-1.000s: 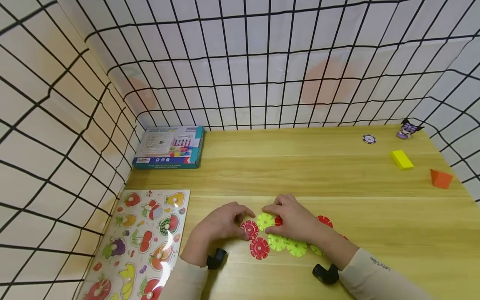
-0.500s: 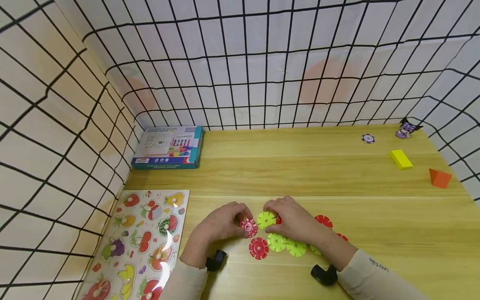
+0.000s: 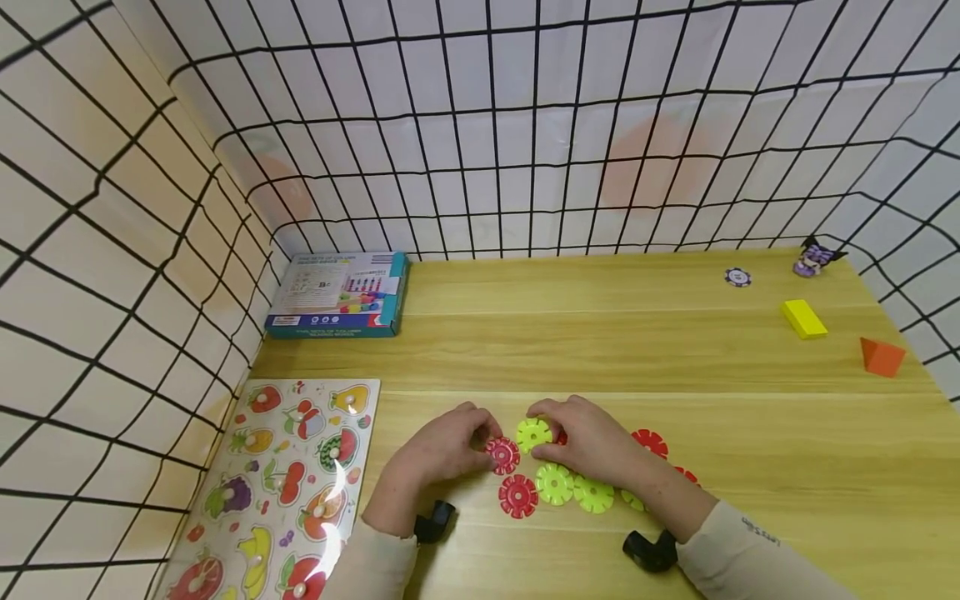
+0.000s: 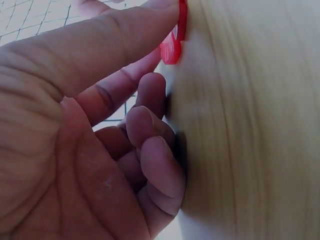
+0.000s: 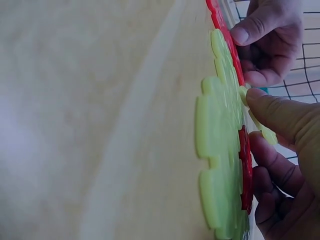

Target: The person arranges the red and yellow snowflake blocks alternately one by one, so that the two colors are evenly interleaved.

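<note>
My left hand (image 3: 442, 446) pinches a red notched plastic disc (image 3: 503, 456) by its left side, between thumb and index finger. In the left wrist view only a bit of this red disc (image 4: 171, 51) shows, and the other fingers curl loosely near the tabletop. A yellow-green notched disc (image 3: 533, 436) is pinched by my right hand (image 3: 592, 442), slightly raised in the right wrist view. The two discs lie side by side; whether they touch I cannot tell. Nearer me are another red disc (image 3: 518, 497) and yellow-green discs (image 3: 555, 484) in a row, partly under the right forearm.
More red discs (image 3: 649, 443) show beyond the right forearm. A fruit puzzle board (image 3: 352, 446) lies left, with a boxed toy set (image 3: 337, 296) behind it. Back right are a poker chip (image 3: 738, 277), figurine (image 3: 813, 258), yellow block (image 3: 804, 319) and orange block (image 3: 882, 357). Black wire mesh encloses the table.
The red disc in my left hand was tilted half a second ago; now it lies flatter and a little further right. The right hand's yellow-green disc has shifted slightly away from me.
</note>
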